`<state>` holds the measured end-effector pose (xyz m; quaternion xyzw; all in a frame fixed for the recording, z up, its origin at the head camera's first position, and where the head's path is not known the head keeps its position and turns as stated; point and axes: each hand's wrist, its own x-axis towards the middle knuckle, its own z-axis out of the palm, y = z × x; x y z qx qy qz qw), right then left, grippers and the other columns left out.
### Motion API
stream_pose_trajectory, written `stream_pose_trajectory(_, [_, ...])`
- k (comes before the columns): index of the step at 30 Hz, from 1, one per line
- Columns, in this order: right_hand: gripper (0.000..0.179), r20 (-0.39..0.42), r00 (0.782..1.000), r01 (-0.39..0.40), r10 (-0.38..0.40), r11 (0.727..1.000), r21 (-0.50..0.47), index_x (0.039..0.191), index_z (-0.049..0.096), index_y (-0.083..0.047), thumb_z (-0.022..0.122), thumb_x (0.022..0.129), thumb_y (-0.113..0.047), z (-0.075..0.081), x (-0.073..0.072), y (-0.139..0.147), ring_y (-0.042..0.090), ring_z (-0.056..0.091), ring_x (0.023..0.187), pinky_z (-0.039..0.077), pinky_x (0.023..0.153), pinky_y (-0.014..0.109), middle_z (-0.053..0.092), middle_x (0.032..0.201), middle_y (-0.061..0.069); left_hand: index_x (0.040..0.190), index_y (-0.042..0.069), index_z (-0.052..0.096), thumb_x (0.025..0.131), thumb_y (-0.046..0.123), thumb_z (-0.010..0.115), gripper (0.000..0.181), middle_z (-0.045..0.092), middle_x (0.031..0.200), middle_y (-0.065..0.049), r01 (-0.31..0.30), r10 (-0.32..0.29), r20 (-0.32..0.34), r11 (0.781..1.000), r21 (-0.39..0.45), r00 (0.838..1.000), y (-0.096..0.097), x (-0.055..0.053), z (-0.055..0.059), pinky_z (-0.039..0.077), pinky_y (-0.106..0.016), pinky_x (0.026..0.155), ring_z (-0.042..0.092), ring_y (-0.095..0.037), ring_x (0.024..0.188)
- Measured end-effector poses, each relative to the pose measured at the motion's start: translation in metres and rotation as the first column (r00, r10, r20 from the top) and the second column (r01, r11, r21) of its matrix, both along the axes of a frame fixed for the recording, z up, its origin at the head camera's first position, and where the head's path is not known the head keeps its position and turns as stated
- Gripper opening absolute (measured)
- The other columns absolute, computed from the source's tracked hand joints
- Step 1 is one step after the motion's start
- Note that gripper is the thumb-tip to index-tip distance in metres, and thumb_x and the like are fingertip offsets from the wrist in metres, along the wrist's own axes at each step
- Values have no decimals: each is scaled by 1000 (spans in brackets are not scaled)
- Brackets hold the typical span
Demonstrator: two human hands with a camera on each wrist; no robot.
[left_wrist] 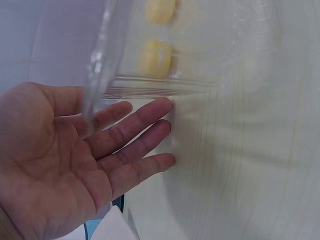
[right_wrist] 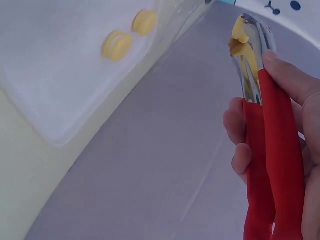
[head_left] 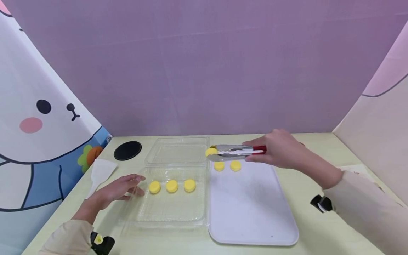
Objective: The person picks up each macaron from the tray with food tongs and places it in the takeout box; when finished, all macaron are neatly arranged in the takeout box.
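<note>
My right hand (head_left: 282, 148) grips red-handled metal tongs (right_wrist: 272, 150). Between the tong tips is a yellow macaron (head_left: 211, 152), held above the seam between a clear plastic box and a white tray. Two more yellow macarons (right_wrist: 117, 45) lie at the tray's far end. The clear box (head_left: 173, 212) has its lid (head_left: 178, 152) folded back, and three macarons (head_left: 172, 186) stand in a row inside. At the box's left side is my left hand (head_left: 119, 191), fingers loosely extended (left_wrist: 135, 120), with the plastic edge passing in front of its thumb; whether it touches is unclear.
The white tray (head_left: 251, 212) lies directly right of the box. A white spatula (head_left: 102, 171) and a black round disc (head_left: 128, 150) are at the left. A pale paper-like item (head_left: 355, 170) sits at the right, partly behind the sleeve. Fabric walls (head_left: 223, 71) border the table.
</note>
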<state>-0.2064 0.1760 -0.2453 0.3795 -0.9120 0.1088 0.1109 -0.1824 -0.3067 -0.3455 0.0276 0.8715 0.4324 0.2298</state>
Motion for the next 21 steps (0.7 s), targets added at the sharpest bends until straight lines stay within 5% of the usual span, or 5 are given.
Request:
stream_pose_trajectory(11, [36, 2, 982, -187, 188, 974, 125, 114, 79, -14, 81, 87, -37, 1, -7, -77, 0, 52, 55, 46, 54, 23, 71, 74, -8, 146, -10, 38, 112, 27, 34, 50, 71, 114, -16, -9, 9, -3, 1000, 3, 1000, 0, 1, -1, 49, -57, 100, 60, -35, 118])
stream_pose_trajectory(21, [40, 105, 973, -225, 208, 953, 204, 122, 77, -18, 79, 89, -41, -2, 0, -137, 6, 53, 59, 45, 60, 26, 75, 85, -6, 147, -9, 39, 112, 26, 34, 49, 71, 115, -15, -5, 5, -3, 1000, 6, 1000, -2, 0, -1, 49, -57, 100, 60, -36, 118])
